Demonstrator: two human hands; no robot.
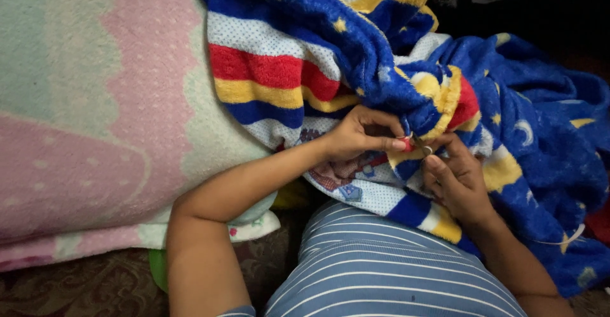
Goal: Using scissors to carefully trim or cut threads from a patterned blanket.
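Centrally, head view: fleece blanket, deep blue with yellow stars and moons, plus red, yellow, blue and dotted white stripes; bunched across upper middle and right of frame, draped down over lap. Printed picture patch on white part, partly hidden under the hands.

Left hand, centre of frame: fingers curled, tips pinched shut on a fold of blanket edge; red-painted nail visible at the pinch.

Right hand, just right of and below the left: fingers bent, thumb up, closed on the same bunched blanket edge, touching the cloth. Small thin metallic item between the two hands, at the pinch; too small to identify, holding hand not determinable.

Striped shirt, blue-grey with white lines, bottom centre, under the blanket's lower edge.

Pink and pale green quilt, scalloped pattern, filling left half of frame, beside the blanket and touching its striped edge.

Brown patterned surface, bottom left, beneath the quilt.

Dark area, upper right corner, details not discernible.
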